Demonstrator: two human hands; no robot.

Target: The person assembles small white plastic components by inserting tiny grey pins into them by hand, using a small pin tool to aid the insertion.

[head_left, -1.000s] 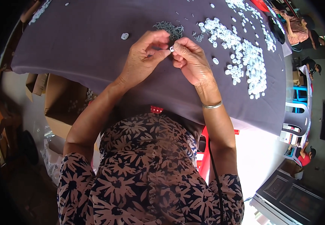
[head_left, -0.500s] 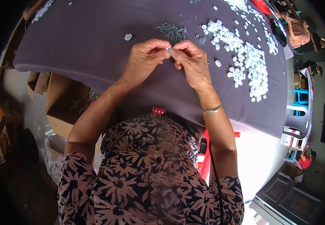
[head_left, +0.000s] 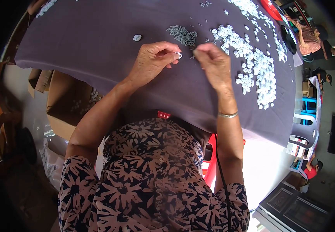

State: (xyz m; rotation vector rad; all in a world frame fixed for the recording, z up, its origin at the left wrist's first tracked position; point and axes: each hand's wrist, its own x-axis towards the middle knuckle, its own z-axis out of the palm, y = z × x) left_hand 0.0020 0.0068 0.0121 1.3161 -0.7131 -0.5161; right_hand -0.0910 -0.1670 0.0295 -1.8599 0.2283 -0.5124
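Note:
My left hand (head_left: 155, 60) pinches a small white plastic piece (head_left: 179, 55) between thumb and fingertips, above the cloth-covered table. To its right, my right hand (head_left: 215, 63) is slightly blurred, its thumb and fingers drawn together. Whatever those fingertips hold, if anything, cannot be made out. The right hand is nearest to a pile of small grey screws (head_left: 183, 35), just beyond both hands. One loose white piece (head_left: 137, 37) lies left of the pile. A large heap of similar white pieces (head_left: 266, 73) spreads over the table on the right.
A dark purple-grey cloth (head_left: 78, 42) covers the table. Below its left edge stands an open cardboard box (head_left: 65, 96) with some white pieces inside. A red basin (head_left: 271, 9) sits at the far right. Other people (head_left: 308, 38) and chairs (head_left: 306, 129) are farther right.
My right hand has come away from the left and moved right. The white piece stays in my left hand, now more visible. The view has shifted slightly.

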